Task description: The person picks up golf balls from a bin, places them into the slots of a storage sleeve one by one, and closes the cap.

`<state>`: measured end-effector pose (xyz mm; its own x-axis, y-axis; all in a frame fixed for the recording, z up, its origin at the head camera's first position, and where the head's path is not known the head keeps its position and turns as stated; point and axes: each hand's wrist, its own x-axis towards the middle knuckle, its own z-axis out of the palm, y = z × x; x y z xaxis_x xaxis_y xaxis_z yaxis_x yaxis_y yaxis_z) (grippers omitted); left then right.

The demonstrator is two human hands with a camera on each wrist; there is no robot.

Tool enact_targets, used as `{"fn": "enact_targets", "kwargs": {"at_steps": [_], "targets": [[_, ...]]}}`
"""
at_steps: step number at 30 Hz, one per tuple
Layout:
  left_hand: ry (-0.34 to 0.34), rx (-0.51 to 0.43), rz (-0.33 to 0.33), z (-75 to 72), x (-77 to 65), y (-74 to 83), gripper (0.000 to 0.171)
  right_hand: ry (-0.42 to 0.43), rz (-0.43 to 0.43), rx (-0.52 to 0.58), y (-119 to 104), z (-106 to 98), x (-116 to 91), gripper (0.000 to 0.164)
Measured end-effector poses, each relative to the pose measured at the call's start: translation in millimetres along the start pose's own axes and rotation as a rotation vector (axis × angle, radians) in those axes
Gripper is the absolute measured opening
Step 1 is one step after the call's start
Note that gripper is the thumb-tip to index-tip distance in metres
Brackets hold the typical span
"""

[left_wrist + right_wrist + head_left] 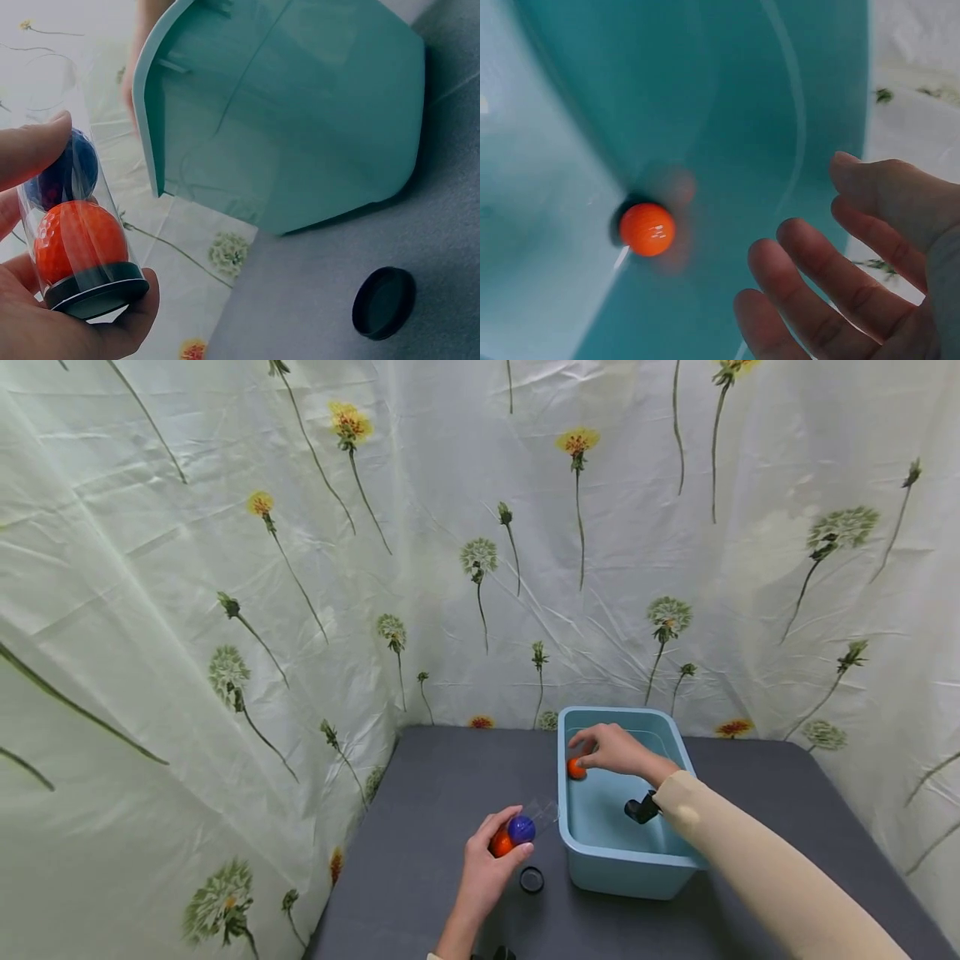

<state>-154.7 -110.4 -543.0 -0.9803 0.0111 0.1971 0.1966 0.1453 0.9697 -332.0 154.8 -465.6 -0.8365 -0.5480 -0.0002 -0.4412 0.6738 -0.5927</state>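
Observation:
My left hand [483, 868] grips a clear plastic tube [112, 195] with a black cap on its lower end. Inside it a blue ball [64, 176] sits above an orange golf ball [81, 240], and the tube's top end has no cap. Over the blue-green bin [626, 872] reaches my right hand [615, 750], its fingers loosely bent and holding nothing. Another orange golf ball [647, 229] lies in a corner on the bin's floor, apart from the right fingertips [757, 304].
A loose black cap [532, 880] lies on the dark grey table [450, 777], left of the bin. Behind the table hangs a white curtain [435, 568] with printed dandelions. The bin's raised walls surround the loose ball.

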Motion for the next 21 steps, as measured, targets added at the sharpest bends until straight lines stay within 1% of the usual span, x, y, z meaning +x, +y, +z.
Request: {"fn": "enact_targets", "kwargs": {"at_steps": [4, 9, 14, 21], "targets": [[0.004, -0.003, -0.008, -1.4, 1.7, -0.1, 0.050, -0.023, 0.028, 0.016, 13, 5, 11, 0.038], [0.008, 0.001, -0.039, -2.8, 2.2, -0.7, 0.049, -0.040, 0.082, 0.047, 31, 22, 22, 0.037], [0.008, -0.014, -0.073, -2.7, 3.3, -5.4, 0.048, -0.072, 0.136, 0.071, 50, 36, 30, 0.037], [0.019, -0.031, -0.066, -3.4, 11.6, -13.0, 0.047, -0.092, 0.233, 0.064, 69, 44, 39, 0.043]]}}
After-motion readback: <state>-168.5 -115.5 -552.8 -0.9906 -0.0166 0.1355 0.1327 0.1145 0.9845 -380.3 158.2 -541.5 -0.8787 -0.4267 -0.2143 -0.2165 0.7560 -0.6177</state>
